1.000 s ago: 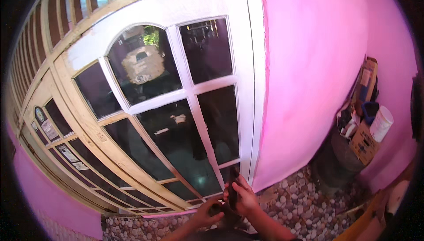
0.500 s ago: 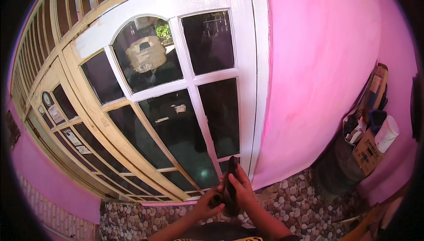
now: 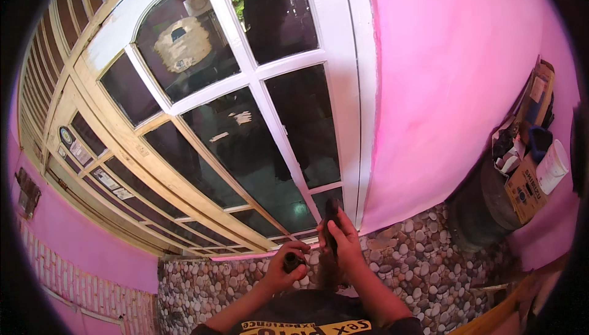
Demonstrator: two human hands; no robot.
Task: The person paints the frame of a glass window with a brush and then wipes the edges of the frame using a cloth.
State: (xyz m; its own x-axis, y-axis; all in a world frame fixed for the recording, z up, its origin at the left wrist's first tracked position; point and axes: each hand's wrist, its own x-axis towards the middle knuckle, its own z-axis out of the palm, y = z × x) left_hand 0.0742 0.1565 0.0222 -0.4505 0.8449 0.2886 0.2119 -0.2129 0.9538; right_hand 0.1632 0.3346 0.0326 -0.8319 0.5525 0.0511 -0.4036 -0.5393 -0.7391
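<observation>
My left hand point(image 3: 283, 269) is closed around a small dark cylinder point(image 3: 291, 262) whose round end faces up and looks hollow. To its right, my right hand point(image 3: 347, 241) is wrapped round a long dark tool point(image 3: 332, 211) held upright, its top standing above the fingers. A blurred brown shape hangs below that hand; whether it belongs to the tool I cannot tell. Both hands are low in front of my body, a little apart. Beyond them stands a paned wooden door point(image 3: 345, 120), its upper and right parts white and its lower left frame cream. Neither hand visibly touches it.
A pink wall point(image 3: 442, 89) adjoins the door on the right. Against it stands a dark drum point(image 3: 475, 221) with a cardboard box point(image 3: 525, 191), a white bucket point(image 3: 553, 166) and scraps on top. Pebble-patterned flooring point(image 3: 405, 267) lies underfoot. Cream-framed windows point(image 3: 116, 145) run along the left.
The head view has shifted, so the door sits higher and further left. My hands have moved apart; the dark tool is now clear of the small cylinder.
</observation>
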